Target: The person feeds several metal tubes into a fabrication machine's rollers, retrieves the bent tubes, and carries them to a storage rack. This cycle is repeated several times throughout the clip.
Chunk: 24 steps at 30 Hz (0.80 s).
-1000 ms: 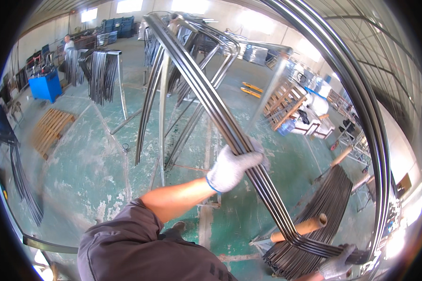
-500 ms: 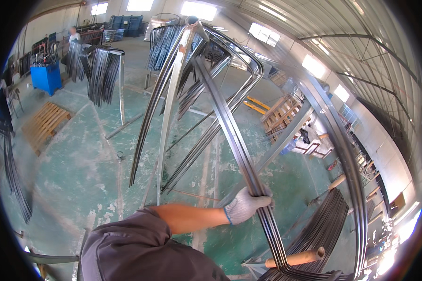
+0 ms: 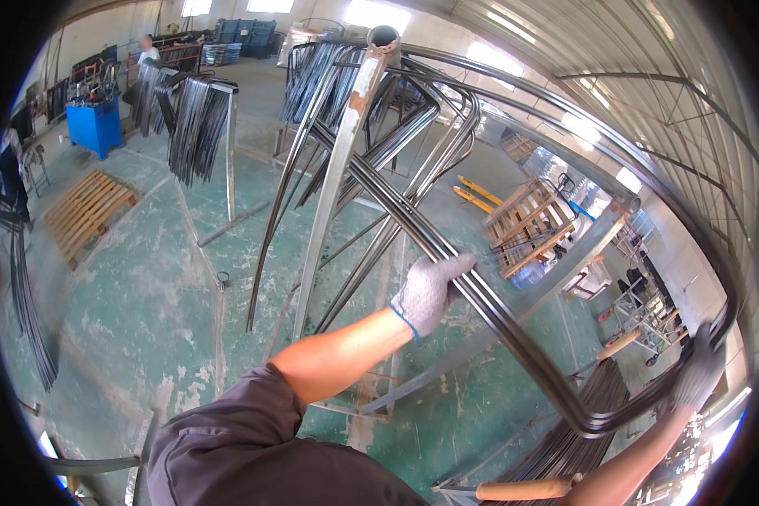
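A bundle of dark bent metal tubes [image 3: 527, 341] slants across the middle, from the rack down to a rounded corner at the lower right, then up along the right side. My left hand [image 3: 430, 293], in a pale knitted glove, is closed around its near straight run. Gloved too, my right hand [image 3: 698, 373] grips the same tubes past the lower corner, at the right edge of the view; its fingers are partly hidden. The far ends of the bundle reach the upright rack [image 3: 333, 190], where more bent tubes [image 3: 271, 211] hang.
A stack of dark tubes [image 3: 573, 434] lies below my right arm, beside a brown roller-like bar [image 3: 523, 490]. Wooden pallets [image 3: 88, 212] [image 3: 531, 228] stand left and right. Farther off are a blue machine [image 3: 94, 128], hanging tubes [image 3: 198, 131] and a person [image 3: 148, 52].
The tube bundle has risen and swung, its lower corner now higher and its far side over the rack. My left hand moved up and left; my right hand and forearm came into plain view.
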Available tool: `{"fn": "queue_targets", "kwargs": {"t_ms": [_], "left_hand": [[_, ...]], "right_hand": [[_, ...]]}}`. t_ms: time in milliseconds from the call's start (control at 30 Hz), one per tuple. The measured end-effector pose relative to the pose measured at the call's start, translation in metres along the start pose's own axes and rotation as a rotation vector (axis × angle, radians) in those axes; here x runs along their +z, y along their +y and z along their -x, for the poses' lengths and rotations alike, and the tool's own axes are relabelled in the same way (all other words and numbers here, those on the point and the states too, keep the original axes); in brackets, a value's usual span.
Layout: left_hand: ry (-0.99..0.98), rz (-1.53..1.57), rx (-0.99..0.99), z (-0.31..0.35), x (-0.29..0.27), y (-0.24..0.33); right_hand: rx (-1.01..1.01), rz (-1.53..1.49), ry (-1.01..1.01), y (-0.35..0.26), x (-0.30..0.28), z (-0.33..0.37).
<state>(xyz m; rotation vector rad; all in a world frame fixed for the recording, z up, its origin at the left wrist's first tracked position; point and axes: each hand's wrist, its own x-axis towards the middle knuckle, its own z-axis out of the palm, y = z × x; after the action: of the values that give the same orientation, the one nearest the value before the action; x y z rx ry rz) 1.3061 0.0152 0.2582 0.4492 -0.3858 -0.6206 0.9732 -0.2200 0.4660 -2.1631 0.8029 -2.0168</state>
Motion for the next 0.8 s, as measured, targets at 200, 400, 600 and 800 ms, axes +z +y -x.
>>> {"fn": "queue_targets", "kwargs": {"t_ms": [200,400,600,800], "left_hand": [[-0.086,0.286,0.056,-0.036,-0.024,0.031],[-0.110,0.095,-0.033,-0.009,-0.004,0.020],[-0.221,-0.182,-0.156,0.024,0.029,-0.045],[-0.204,-0.307,-0.234,0.035,0.034,-0.098]], "right_hand": [[0.073,-0.031,-0.203,-0.065,0.066,-0.070],[-0.069,0.027,-0.029,0.013,0.038,-0.049],[0.287,0.210,-0.039,0.113,-0.059,0.004],[0.612,-0.237,0.029,0.259,-0.112,0.075]]}}
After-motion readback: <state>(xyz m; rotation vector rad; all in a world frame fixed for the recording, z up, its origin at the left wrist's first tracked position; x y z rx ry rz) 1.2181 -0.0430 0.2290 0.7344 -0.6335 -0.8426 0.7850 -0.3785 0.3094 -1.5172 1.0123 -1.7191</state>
